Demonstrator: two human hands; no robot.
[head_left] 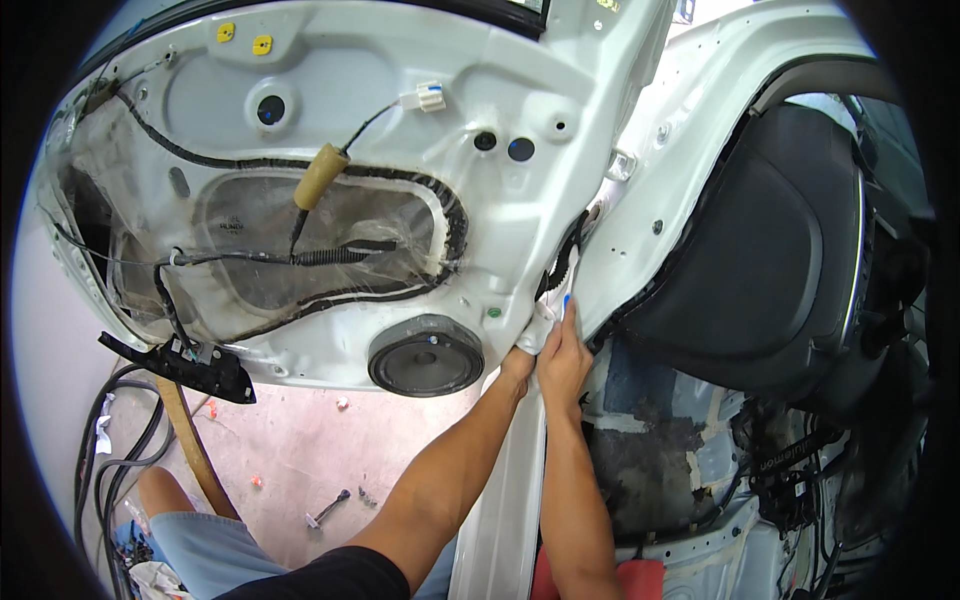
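At the hinge gap between the white car door (pixel 520 250) and the body frame (pixel 630 200), both my hands are close together. My left hand (pixel 517 366) reaches up at the door's lower corner, against a crumpled white piece (pixel 537 335); its fingers are mostly hidden. My right hand (pixel 562 355), just right of it, is closed on a small slim item with a blue part (pixel 567 303), too small to name. A black corrugated wire boot (pixel 560 262) lies in the gap above them. A round black speaker (pixel 426 370) sits in the door left of my hands.
A wiring harness (pixel 270 257) crosses the door; a black trim piece (pixel 220 375) hangs from it. A wooden prop (pixel 190 450) and hoses (pixel 105 450) are lower left, by a bare knee. At right are a dark seat (pixel 740 250) and the stripped cabin floor (pixel 650 470).
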